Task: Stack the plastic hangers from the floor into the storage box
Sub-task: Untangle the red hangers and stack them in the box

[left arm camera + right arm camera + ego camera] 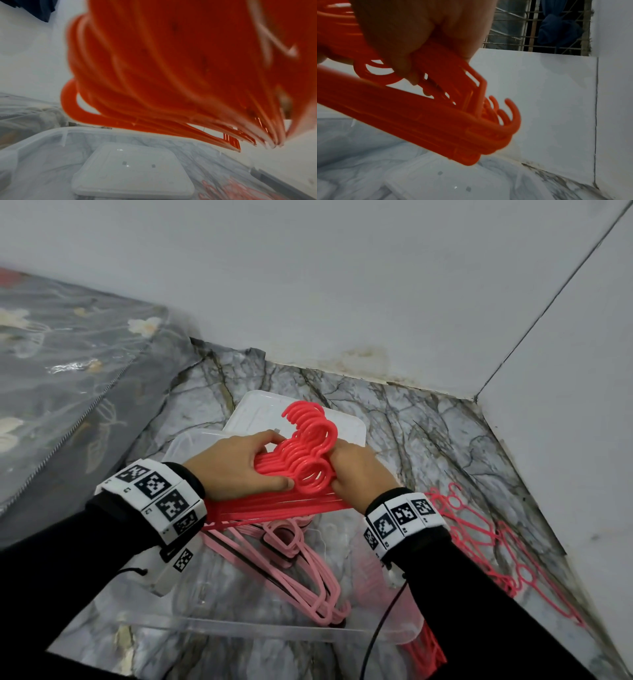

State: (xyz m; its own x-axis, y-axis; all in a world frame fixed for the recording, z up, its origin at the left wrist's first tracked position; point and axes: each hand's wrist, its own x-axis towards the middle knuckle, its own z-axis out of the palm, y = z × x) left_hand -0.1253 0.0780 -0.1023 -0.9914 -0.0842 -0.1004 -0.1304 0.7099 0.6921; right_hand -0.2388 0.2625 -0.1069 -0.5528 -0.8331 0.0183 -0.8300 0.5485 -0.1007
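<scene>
A bundle of several red plastic hangers [305, 460] is held above the clear storage box [239, 628], hooks pointing away from me. My left hand [239, 467] grips the bundle from the left, thumb beneath the ring parts. My right hand [356, 474] grips it from the right, fingers curled round the necks [447, 75]. The red bundle [171, 67] fills the left wrist view, blurred. Several pale pink hangers [298, 563] lie inside the box. More red hangers [486, 542] lie on the marble floor to the right.
The box's white lid [260, 412] lies on the floor just beyond the box. A grey floral zipped bag [68, 378] sits at the left. White walls [565, 405] meet in a corner at the right. A black cable [383, 621] hangs from my right wrist.
</scene>
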